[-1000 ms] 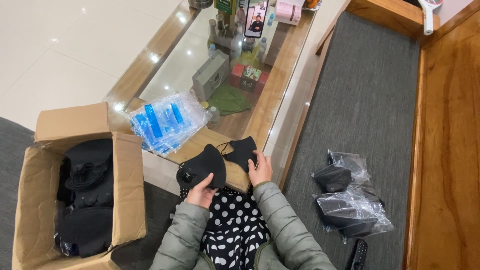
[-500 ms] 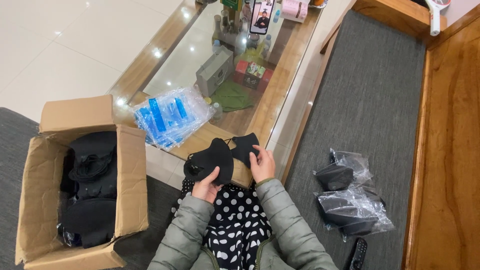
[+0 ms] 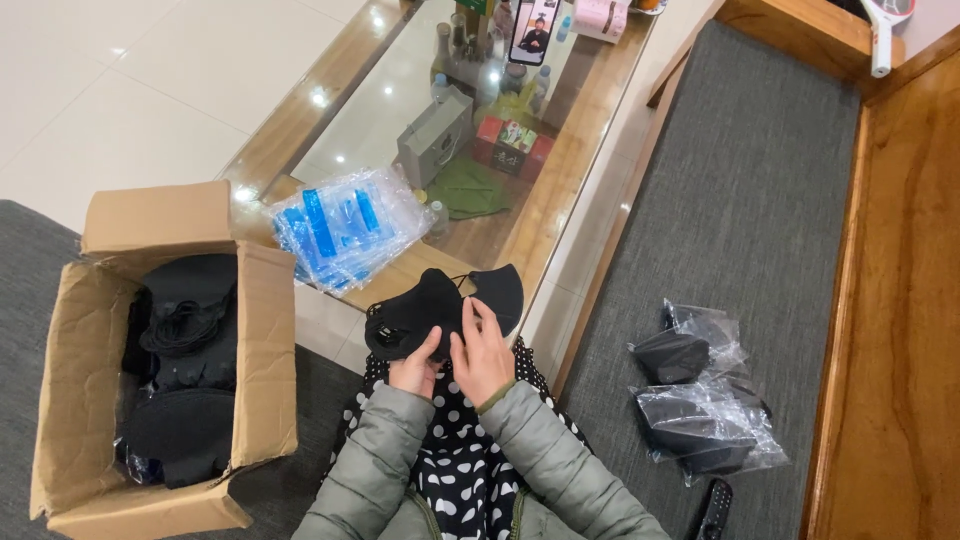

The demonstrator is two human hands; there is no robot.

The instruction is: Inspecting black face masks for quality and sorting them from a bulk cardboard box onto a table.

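Observation:
Over my lap, my left hand [image 3: 415,368] holds a black fabric face mask [image 3: 412,316] from below. My right hand [image 3: 482,352] rests on the same mask's right side, fingers pressed against it. A second black mask [image 3: 497,290] sticks out to the right behind my right hand and looks joined to or stacked with the first. Both sleeves are grey-green, over a black dress with white dots.
An open cardboard box [image 3: 260,350] of black masks stands at my left. A pile of clear bags with blue print [image 3: 345,225] lies on the glass-topped wooden table [image 3: 560,190]. Bagged black masks [image 3: 695,400] and a remote [image 3: 712,508] lie on the grey cushion at right.
My right hand has moved left from the mask's right edge onto its middle, closing in on my left hand. The mask pair has shifted slightly.

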